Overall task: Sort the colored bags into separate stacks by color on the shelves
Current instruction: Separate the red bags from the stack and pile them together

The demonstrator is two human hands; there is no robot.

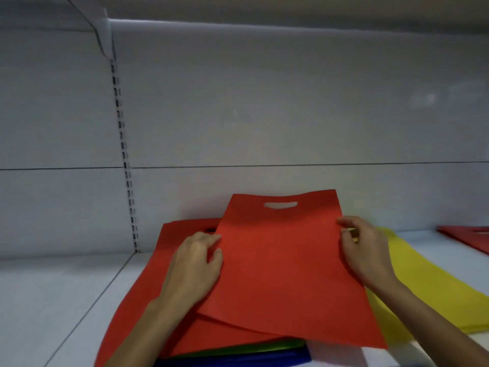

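Shelf [53, 300] carries all. Red bag [277, 260] held tilted and skewed over the red stack [143, 292], its right edge overhanging the yellow bag [423, 274]. Left hand [193, 263] and right hand [365, 250] each pinch a side edge, fingers [346, 221] curled on the cloth. Risk: set down skewed, it straddles red and yellow. Green bag [264, 347] and blue bag [238, 361] lie under the reds, likely unsorted. No writing or brand legible.

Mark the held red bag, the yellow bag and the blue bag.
held red bag [280, 266], head view, centre of panel
yellow bag [436, 282], head view, bare middle
blue bag [251, 360], head view, exposed bottom edge
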